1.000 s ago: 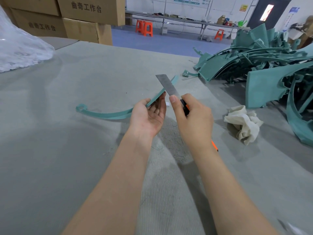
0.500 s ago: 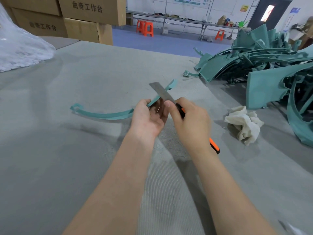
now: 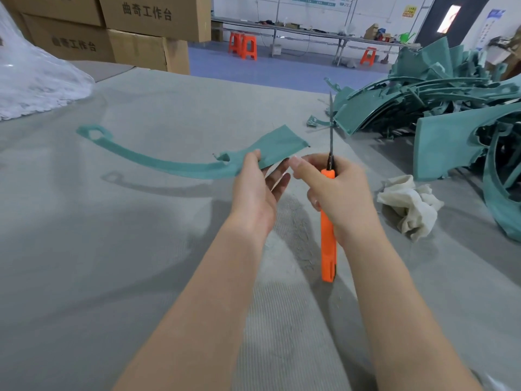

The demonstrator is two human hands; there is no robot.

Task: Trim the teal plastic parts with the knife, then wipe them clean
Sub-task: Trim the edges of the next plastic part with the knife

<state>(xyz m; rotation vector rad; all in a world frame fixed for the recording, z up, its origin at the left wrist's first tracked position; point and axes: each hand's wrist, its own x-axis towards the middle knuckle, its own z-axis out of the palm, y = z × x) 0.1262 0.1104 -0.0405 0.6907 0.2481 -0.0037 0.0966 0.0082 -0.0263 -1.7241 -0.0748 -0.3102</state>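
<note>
- Left hand (image 3: pixel 255 193) pinches a long curved teal plastic strip (image 3: pixel 174 165) near its wide end, thumb on top and fingers underneath.
- That strip hangs above the grey felt-covered table (image 3: pixel 112 249). Its narrow looped end points left, and its shadow lies on the felt below.
- Right hand (image 3: pixel 338 193) is wrapped around an orange-handled utility knife (image 3: pixel 328 249), with the thumb stretched towards the left hand's fingertips.
- The knife's thin metal blade (image 3: pixel 331 128) is seen edge-on and points away from the person. It is just right of the strip's wide end and does not seem to touch it.
- A crumpled off-white cloth (image 3: pixel 408 204) lies on the table to the right of the hands.
- Behind the cloth, a heap of teal plastic parts (image 3: pixel 451 108) fills the table's far right corner.
- Brown cardboard boxes (image 3: pixel 141 29) with printed characters are stacked at the far left, beside a bundle of clear plastic wrap (image 3: pixel 33 80).
- Orange plastic stools (image 3: pixel 244 46) stand on the blue floor beyond the table.
</note>
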